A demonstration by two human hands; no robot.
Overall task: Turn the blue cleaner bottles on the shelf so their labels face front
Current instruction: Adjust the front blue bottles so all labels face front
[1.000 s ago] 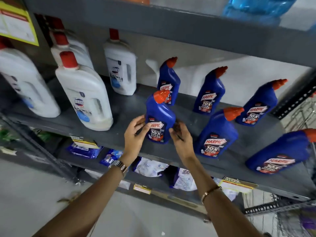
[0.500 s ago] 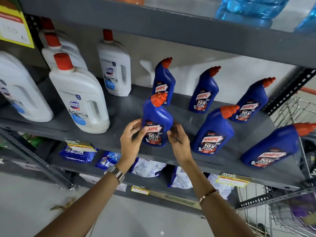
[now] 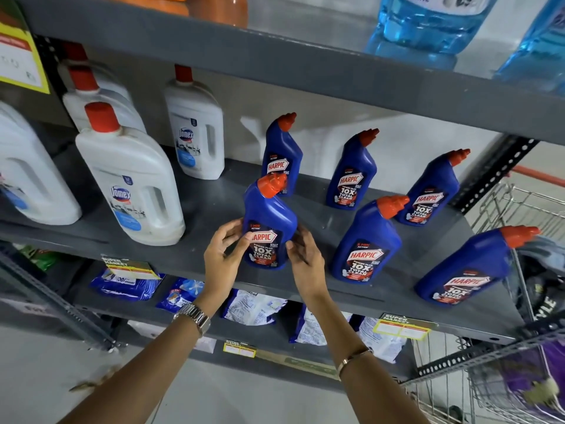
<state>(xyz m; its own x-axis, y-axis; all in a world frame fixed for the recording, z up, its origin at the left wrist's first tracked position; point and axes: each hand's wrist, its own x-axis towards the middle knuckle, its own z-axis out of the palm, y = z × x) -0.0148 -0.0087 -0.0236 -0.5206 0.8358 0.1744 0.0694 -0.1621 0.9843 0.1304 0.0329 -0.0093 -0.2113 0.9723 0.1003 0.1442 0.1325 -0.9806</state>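
Several blue cleaner bottles with orange caps stand on the grey shelf [image 3: 211,209]. I hold the front-left blue bottle [image 3: 270,215] between both hands; it is upright and its label faces me. My left hand [image 3: 223,258] grips its left side with the thumb on the label. Fingertips of my right hand [image 3: 305,260] press on its right side. Behind it stands another blue bottle [image 3: 282,151]. To the right are a back-row bottle [image 3: 351,175], a front-row bottle [image 3: 367,243], one further back [image 3: 431,194] and a far-right one [image 3: 464,267], all with labels towards me.
Large white bottles with red caps [image 3: 131,185] fill the shelf's left part, one further back [image 3: 195,133]. Plastic packets [image 3: 253,307] lie on the lower shelf. A wire trolley [image 3: 519,206] stands at the right. Clear blue bottles [image 3: 428,26] sit on the upper shelf.
Both hands stay on the front-left blue bottle, which has turned slightly so its label shows more fully. My view has shifted a little to the right.
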